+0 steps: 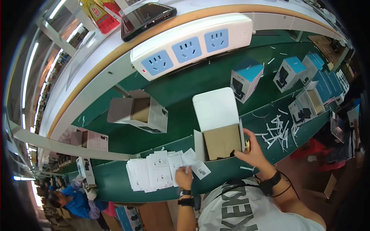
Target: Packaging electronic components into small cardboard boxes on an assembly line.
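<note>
At the right rim of the open box (222,140), the right hand (252,152) pinches a small yellowish piece (247,145), fingers closed on it; what it is cannot be made out. The box mouth lies just left of those fingers, lid flap standing up behind. The left hand (184,178) presses down on a leaflet (194,165) beside the leaflet stack (154,169), fingers curled, grip unclear. The box's inside is mostly hidden by a brown insert

white power strip (192,45), dark phone (146,17), blue-topped boxes (246,79)
</note>
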A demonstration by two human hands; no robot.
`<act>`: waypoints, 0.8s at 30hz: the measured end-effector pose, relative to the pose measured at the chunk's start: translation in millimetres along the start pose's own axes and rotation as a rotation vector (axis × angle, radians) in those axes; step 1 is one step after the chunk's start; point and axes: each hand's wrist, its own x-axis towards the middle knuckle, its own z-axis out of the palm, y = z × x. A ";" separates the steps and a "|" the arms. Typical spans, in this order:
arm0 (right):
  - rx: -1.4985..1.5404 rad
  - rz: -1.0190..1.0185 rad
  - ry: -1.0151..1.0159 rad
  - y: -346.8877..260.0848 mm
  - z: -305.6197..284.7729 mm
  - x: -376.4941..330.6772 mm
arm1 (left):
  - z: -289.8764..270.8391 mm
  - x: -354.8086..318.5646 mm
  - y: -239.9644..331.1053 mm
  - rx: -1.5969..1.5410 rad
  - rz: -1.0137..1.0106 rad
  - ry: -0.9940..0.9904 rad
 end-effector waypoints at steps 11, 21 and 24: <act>0.521 0.640 0.052 70.3 -81.5 -51.4 | 26.0 2.5 29.7 -0.269 -0.259 -0.098; 0.544 0.808 0.120 93.4 -68.5 -87.5 | -121.6 -39.2 178.7 -1.287 0.314 0.281; 0.534 0.799 0.153 86.4 -51.2 -85.2 | -109.0 -24.9 186.7 -0.232 0.590 0.238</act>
